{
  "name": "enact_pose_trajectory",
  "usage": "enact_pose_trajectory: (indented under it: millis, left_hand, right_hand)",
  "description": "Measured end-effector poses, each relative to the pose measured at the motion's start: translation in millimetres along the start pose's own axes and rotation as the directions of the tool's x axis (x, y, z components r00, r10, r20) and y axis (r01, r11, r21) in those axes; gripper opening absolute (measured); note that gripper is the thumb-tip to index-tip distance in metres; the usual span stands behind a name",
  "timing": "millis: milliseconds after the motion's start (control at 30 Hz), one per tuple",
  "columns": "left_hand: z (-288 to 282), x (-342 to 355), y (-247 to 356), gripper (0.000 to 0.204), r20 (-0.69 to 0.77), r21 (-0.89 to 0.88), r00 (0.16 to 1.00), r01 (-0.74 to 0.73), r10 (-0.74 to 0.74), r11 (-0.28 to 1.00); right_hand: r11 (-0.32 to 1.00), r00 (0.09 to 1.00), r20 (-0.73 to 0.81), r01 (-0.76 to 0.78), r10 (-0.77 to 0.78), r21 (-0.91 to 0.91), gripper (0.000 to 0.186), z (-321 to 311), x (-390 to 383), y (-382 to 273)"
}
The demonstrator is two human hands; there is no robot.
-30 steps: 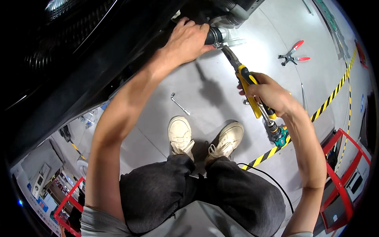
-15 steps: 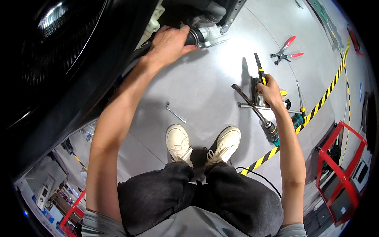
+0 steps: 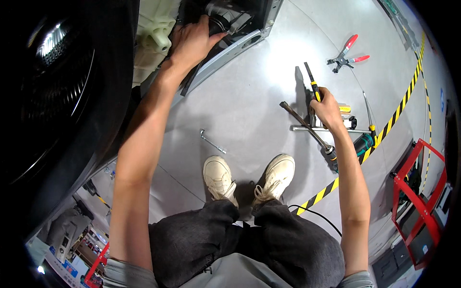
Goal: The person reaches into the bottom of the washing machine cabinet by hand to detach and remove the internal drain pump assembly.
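My left hand (image 3: 189, 42) reaches into the lower opening of a dark appliance (image 3: 108, 72) at the upper left. Its fingers and thumb close round a black rubber hose (image 3: 218, 24), joined to a light-coloured fitting (image 3: 238, 23); part of the hose is hidden. The metal frame rail (image 3: 228, 55) runs just in front of that fitting. At the right, my right hand (image 3: 328, 109) grips a tool with a yellow-and-black handle (image 3: 315, 91) and a narrow dark flat blade (image 3: 309, 72). Its exact kind is unclear. The blade points away from me, above the floor.
Red-handled pliers (image 3: 346, 54) lie at the far right. Around my right hand are a long-shafted power driver (image 3: 331, 156), a metal bar (image 3: 302, 128) and a screwdriver (image 3: 369, 110). A small wrench (image 3: 212, 141) lies before my shoes. Striped tape (image 3: 398, 113) crosses the floor.
My left hand has moved up and slightly left with the hose and fitting, which now sit behind the frame rail instead of over the floor. My right hand has barely moved.
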State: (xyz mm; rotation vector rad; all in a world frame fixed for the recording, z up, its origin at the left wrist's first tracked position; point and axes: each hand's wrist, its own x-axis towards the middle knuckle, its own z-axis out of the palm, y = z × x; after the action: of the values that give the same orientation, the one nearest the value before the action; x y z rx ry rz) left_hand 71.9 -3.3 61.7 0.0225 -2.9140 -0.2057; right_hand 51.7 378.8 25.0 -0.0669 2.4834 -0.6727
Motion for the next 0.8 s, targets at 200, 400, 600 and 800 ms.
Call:
enact_pose_trajectory:
  millis: [200,400,600,800]
  left_hand:
    - [6,8,-6,0.055,0.255,-0.02,0.966,-0.046,0.049,0.999]
    - [9,22,-5,0.056,0.488,-0.077,0.871,0.11,-0.059,0.991]
    - [24,29,-10,0.059,0.601,-0.226,0.799,0.186,-0.013,0.956]
    - [2,53,15,0.065,0.812,-0.431,0.582,0.551,0.041,0.715]
  right_hand:
    - [1.0,1.0,-0.023,0.021,-0.021,-0.011,0.053,-2,9,0]
    - [1.0,0.999,-0.053,0.002,-0.002,-0.001,0.05,-8,12,-10]
    - [0.986,0.988,-0.097,0.107,-0.119,-0.124,0.05,-6,29,-8]
    - [0.977,0.983,-0.114,0.121,-0.142,-0.173,0.051,-2,37,-18]
